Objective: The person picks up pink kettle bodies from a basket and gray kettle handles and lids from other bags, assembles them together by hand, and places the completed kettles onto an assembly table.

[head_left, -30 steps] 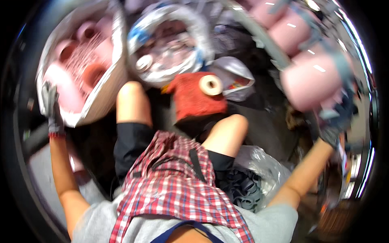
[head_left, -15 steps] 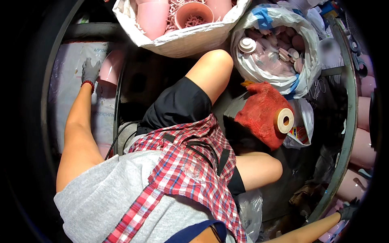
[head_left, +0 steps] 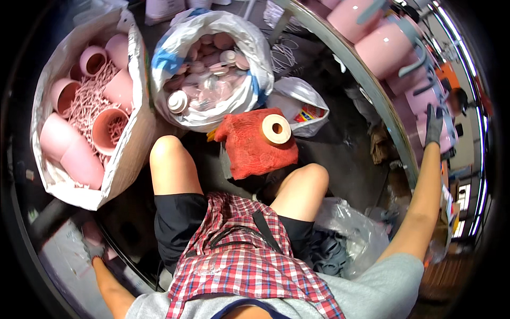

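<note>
My left hand [head_left: 94, 249], in a grey glove, is low at the left, beside a pink cup [head_left: 91, 232] on a plastic-covered surface [head_left: 66, 260]. Its small, dim fingers look apart, with nothing visibly gripped. On the right, my outstretched right hand [head_left: 433, 126], in a dark grey glove, lies with fingers extended against a pink container [head_left: 447, 135] in a stacked row. Larger pink mugs [head_left: 380, 50] with grey handles lie farther up that row.
A white sack [head_left: 95, 199] of pink cups and curly scraps stands at the left. Beside it is a white bag [head_left: 159, 82] of small pink and white parts. A red cloth-covered block [head_left: 249, 151] carries a cream ring [head_left: 276, 129]. A metal rail [head_left: 361, 85] borders the right-hand row.
My view has swung to the right, so the sack and bags now sit farther left. My right arm now reaches up along the pink row. The left hand stays near the pink cup.
</note>
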Available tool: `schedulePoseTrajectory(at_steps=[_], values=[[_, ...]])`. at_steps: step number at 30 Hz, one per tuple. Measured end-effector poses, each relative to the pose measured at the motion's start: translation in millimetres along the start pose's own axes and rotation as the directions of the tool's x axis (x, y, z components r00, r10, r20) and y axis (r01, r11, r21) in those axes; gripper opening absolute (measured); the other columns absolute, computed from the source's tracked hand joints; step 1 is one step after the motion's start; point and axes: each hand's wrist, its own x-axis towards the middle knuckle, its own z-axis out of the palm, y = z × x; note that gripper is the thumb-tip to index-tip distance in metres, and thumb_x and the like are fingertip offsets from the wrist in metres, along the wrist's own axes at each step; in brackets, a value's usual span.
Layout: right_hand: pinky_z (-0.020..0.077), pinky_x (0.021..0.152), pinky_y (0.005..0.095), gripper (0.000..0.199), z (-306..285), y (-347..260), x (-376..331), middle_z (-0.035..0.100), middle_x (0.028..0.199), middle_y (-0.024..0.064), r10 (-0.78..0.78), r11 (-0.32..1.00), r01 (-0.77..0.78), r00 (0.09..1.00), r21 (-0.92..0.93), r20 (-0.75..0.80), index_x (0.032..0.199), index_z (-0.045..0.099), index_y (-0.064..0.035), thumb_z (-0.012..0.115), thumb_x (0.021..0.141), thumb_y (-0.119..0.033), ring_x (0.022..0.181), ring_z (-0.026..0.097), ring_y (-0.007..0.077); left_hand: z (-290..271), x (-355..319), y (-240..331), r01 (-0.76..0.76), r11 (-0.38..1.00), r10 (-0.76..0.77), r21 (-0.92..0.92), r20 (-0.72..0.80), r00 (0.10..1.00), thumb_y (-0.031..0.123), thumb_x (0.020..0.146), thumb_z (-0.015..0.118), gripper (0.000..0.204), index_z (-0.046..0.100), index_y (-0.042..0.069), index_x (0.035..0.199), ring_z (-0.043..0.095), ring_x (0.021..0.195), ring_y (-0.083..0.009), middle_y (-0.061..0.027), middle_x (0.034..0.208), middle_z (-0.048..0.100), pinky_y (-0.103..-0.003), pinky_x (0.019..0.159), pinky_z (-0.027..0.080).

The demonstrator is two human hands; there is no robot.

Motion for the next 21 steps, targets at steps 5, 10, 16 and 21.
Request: schedulePoseTrajectory(at_steps=[5,10,16,21], values=[[0.0401,0.098,0.0304,0.035,5,-110,1,0.046,0.134,0.0126,-0.437,0.777,0.474,0.88,0.414,-0.188,0.124,0.052,-0.002,0.054,0.089,-0.008,0.118,0.049,0.0215,-25,-37,-33,-0.036,0.945,-0.051,-0.326,-0.254,0.966,0.035,0.059,0.079,0.103,0.023,0.006,0.141,0.039,0.125,-0.0349,-0.0212,0.137,0.039,-0.041,0.104,0.035],[0.0362,0.103,0.0316,0.037,40,-315,-148,0.043,0.137,0.0111,-0.69,0.603,0.608,0.722,0.516,-0.045,0.129,0.044,0.0016,0.049,0.093,-0.005,0.122,0.045,0.0185,-152,-79,13,-0.468,0.869,0.258,-0.163,-0.657,0.708,0.03,0.06,0.081,0.095,0.031,0.0,0.135,0.034,0.127,-0.0348,-0.0195,0.138,0.035,-0.042,0.108,0.027],[0.0447,0.092,0.0333,0.043,-3,-483,-302,0.059,0.113,0.0164,-0.869,0.258,0.337,0.491,0.906,0.065,0.114,0.055,0.0021,0.072,0.076,-0.008,0.1,0.06,0.0238,-237,-150,143,-0.767,0.639,0.45,0.061,-0.838,0.308,0.04,0.051,0.085,0.104,0.034,0.002,0.133,0.048,0.113,-0.0353,-0.0188,0.122,0.048,-0.045,0.094,0.04],[0.0473,0.054,0.0376,0.054,-11,-527,-342,0.059,0.071,0.0106,-0.922,0.071,0.623,0.338,0.779,-0.186,0.077,0.059,-0.0052,0.062,0.075,-0.059,0.064,0.062,0.0275,-277,-208,237,-0.913,0.391,0.567,-0.114,-0.752,0.336,0.04,0.049,0.088,0.112,0.026,0.005,0.136,0.048,0.113,-0.0386,-0.0207,0.128,0.044,-0.048,0.092,0.041]])
